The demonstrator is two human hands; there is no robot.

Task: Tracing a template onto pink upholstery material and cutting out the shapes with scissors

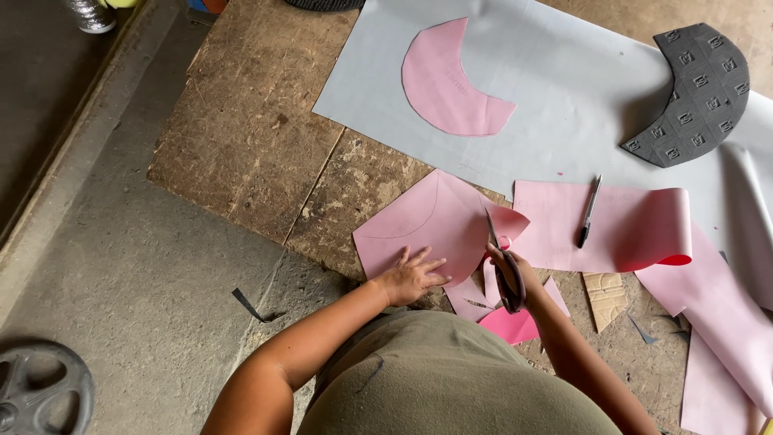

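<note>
Left hand (412, 276) presses flat, fingers spread, on pink paper (431, 221); right hand (509, 270) grips scissors (503, 266) cutting its right edge, bare wooden board (241, 129) open leftward.

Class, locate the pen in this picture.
In the head view, the pen lies right of centre on a curled pink sheet, just right of the scissors.

Pink sheet (427, 221) (part-cut, flat); purple-handled scissors (504, 270)
</note>
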